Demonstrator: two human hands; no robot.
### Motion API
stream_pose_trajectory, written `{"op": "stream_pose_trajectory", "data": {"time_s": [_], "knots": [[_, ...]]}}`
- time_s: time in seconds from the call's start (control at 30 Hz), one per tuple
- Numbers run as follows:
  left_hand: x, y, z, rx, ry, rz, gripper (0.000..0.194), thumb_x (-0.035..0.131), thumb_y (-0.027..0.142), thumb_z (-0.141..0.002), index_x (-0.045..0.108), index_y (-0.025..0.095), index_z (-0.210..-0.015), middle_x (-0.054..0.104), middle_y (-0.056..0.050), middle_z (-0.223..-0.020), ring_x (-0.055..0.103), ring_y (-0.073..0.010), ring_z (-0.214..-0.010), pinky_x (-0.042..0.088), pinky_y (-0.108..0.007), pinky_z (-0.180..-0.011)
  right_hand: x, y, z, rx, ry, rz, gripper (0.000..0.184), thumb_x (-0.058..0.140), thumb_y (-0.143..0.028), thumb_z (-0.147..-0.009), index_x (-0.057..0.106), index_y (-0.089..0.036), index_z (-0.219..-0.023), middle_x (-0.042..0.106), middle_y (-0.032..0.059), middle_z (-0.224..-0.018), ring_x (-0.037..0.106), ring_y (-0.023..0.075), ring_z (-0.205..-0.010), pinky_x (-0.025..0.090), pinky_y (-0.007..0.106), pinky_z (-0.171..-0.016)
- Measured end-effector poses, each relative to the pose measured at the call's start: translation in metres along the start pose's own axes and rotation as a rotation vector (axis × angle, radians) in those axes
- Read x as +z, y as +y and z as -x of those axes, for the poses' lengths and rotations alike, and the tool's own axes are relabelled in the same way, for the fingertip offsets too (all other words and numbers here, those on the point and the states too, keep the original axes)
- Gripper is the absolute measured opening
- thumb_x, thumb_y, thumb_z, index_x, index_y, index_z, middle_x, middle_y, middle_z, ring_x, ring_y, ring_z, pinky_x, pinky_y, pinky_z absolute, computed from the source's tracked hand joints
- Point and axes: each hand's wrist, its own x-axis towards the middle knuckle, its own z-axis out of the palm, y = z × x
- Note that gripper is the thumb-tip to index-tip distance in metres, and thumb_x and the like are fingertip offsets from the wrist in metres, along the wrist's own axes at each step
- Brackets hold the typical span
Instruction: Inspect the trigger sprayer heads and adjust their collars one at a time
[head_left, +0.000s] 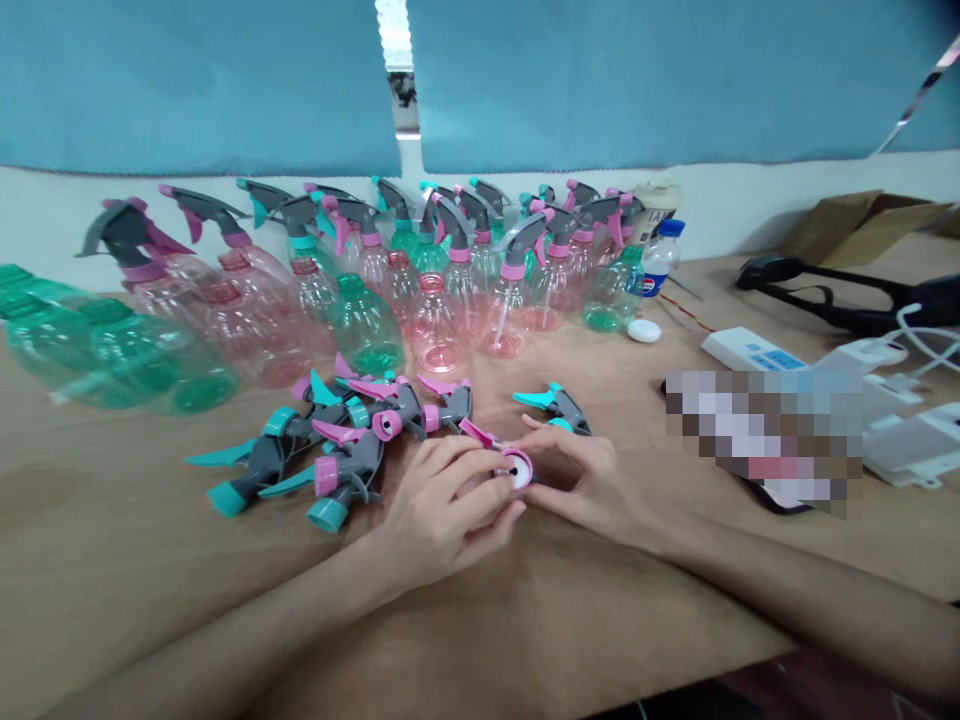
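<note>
On the table (585, 640), a spray head with a pink collar (520, 468) sits between the two hands, its round opening turned toward the person. The right hand (589, 485) has hold of it from the right, thumb and forefinger closed around it with the palm open. The left hand (450, 505) is against its left side, fingers bent in close to the opening; whether they pinch anything cannot be told.

Left of that spray head lies a heap of loose spray heads (361, 460), grey with pink or turquoise parts. To its right is a phone (795, 506), mostly hidden by pixelation. Just beyond it lies one turquoise spray head (568, 408).

Farther behind it stand uncapped bottles, among them a pink bottle (439, 335) and a green bottle (366, 325). Beyond those are bottles with spray heads fitted (553, 275); to their right stands a blue-capped drink bottle (660, 260).
</note>
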Motion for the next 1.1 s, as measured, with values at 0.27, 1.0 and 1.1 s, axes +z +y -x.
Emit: {"op": "stream_pose_trajectory", "data": {"time_s": [0.27, 1.0, 1.1], "knots": [[-0.0003, -0.0010, 0.0009, 0.016, -0.002, -0.031, 0.020, 0.065, 0.021, -0.077, 0.060, 0.020, -0.097, 0.070, -0.004, -0.094, 0.059, -0.0200, -0.087, 0.042, -0.033, -0.073, -0.0003, 0.0004, 0.0002, -0.001, 0.018, -0.005, 0.025, 0.067, -0.024, -0.079, 0.059, -0.023, -0.102, 0.071, -0.0006, -0.097, 0.067, 0.0171, -0.098, 0.046, 0.037, -0.101], [0.0008, -0.0010, -0.0001, 0.028, 0.001, -0.111, 0.018, 0.067, 0.023, -0.075, 0.060, 0.021, -0.092, 0.072, -0.002, -0.093, 0.061, -0.0205, -0.085, 0.040, -0.034, -0.072, -0.0014, -0.0016, -0.0025, -0.022, 0.005, 0.015, 0.024, 0.063, -0.024, -0.081, 0.058, -0.024, -0.105, 0.072, -0.0002, -0.098, 0.066, 0.0183, -0.101, 0.046, 0.039, -0.101], [0.0006, -0.0003, -0.0003, 0.015, -0.018, -0.112, 0.016, 0.067, 0.023, -0.076, 0.061, 0.021, -0.091, 0.072, -0.001, -0.094, 0.062, -0.0203, -0.086, 0.040, -0.034, -0.074, -0.0017, -0.0002, -0.0016, -0.019, 0.005, 0.027, 0.023, 0.063, -0.024, -0.081, 0.059, -0.023, -0.104, 0.072, 0.0008, -0.098, 0.066, 0.0187, -0.101, 0.047, 0.038, -0.100]]}}
